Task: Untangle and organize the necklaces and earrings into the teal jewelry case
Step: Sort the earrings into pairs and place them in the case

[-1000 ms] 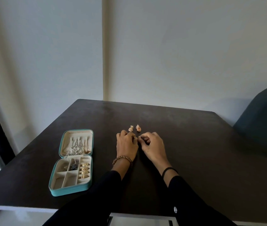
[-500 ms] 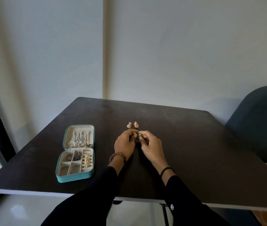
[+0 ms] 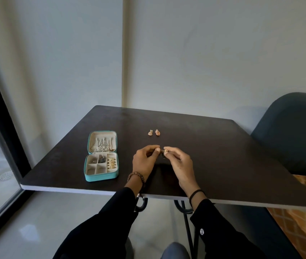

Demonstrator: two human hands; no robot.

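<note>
I see left hand [image 3: 144, 161] pinched on a piece too small to make out | right hand [image 3: 180, 161] pinching small gold earring [image 3: 165, 150] | teal jewelry case [image 3: 101, 156] open, left | earring pair [image 3: 154, 132] far, centre of table [image 3: 223, 156]

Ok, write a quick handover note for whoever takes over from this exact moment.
Left hand and right hand are raised over the table, together pinching a small gold piece.
Teal jewelry case lies open on the left.
Done: chains hang in the lid, gold pieces fill the right column.
Left: store the held piece and the two pink earrings lying beyond the hands.
</note>
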